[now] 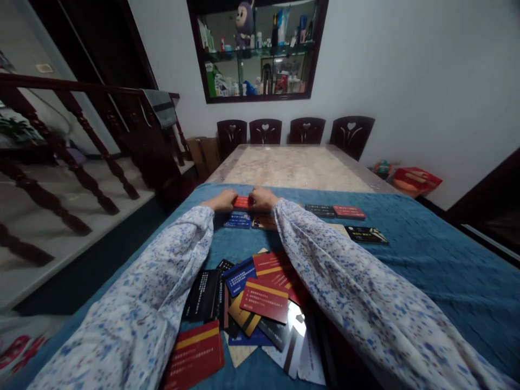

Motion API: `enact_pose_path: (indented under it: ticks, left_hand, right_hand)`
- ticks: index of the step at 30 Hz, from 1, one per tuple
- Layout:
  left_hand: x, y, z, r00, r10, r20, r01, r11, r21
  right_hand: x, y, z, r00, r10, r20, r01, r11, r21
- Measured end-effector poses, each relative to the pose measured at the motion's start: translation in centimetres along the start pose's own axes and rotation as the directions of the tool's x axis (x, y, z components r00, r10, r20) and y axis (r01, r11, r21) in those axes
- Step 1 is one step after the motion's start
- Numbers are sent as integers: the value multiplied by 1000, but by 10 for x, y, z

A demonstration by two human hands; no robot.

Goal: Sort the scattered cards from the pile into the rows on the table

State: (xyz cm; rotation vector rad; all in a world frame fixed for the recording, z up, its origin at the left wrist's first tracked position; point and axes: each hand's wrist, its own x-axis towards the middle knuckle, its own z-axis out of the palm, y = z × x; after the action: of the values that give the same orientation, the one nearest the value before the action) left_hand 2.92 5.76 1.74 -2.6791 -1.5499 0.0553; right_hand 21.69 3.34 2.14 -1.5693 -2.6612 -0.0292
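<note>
At the far end of the blue cloth, a red card (242,202) lies between my two hands. My left hand (222,201) has its fingers closed at the card's left edge, and my right hand (263,199) is curled at its right edge. Just nearer to me are a blue card (237,220) and a tan card (263,222), the latter partly covered by my right sleeve. A loose, overlapping pile of cards spreads between my forearms, with a red card with a gold stripe (265,300) on top. A black card (202,295) lies at the pile's left.
Right of my right hand lie a dark card (319,210), another red card (349,212) and a black-and-gold card (366,234). The blue cloth (410,260) covers the near part of the marble-patterned table (290,167). Several dark chairs (307,130) stand behind it.
</note>
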Motion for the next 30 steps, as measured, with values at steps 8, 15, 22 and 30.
enact_pose_path:
  ticks: [8,15,22,30]
  left_hand:
    - [5,-5,4,997,30,68,-25,998,-62]
    - [7,-7,3,992,57,109,-40,988,-152]
    - [9,-5,2,989,-9,145,35,983,-181]
    - [13,-5,6,987,-21,158,44,989,-143]
  right_hand:
    - [12,7,13,1000,-15,25,13,998,55]
    - [22,11,19,996,-82,39,79,994,72]
    - [28,12,19,996,-64,61,58,994,96]
    - [26,10,18,997,-55,48,48,992,119]
